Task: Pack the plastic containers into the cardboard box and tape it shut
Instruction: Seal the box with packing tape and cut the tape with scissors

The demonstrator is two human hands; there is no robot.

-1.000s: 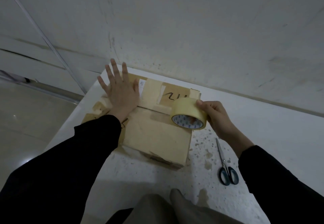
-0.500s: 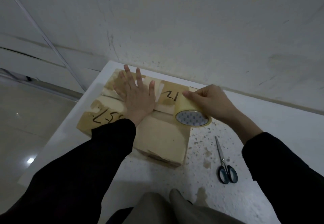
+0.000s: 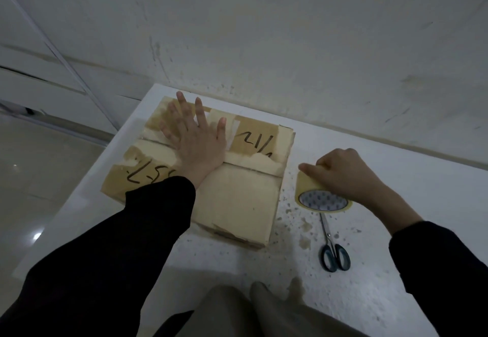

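A closed cardboard box point(image 3: 237, 199) lies on the white table point(image 3: 396, 270), its flaps down and marked with black handwriting and old tape. My left hand point(image 3: 195, 138) presses flat on the box's top across the seam, fingers spread. My right hand point(image 3: 346, 175) grips a roll of yellowish tape point(image 3: 320, 195) that sits just right of the box, down near the table surface. No plastic containers are visible; the box's inside is hidden.
Scissors point(image 3: 334, 249) with dark handles lie on the table in front of the tape roll. A grey wall point(image 3: 264, 33) rises right behind the table. The table's left edge drops to a tiled floor point(image 3: 39, 191). My knee point(image 3: 237, 310) shows at the bottom.
My right hand carried the tape roll from above the box's right edge off to the right and down beside the box. My left hand slid rightward along the top and stays flat.
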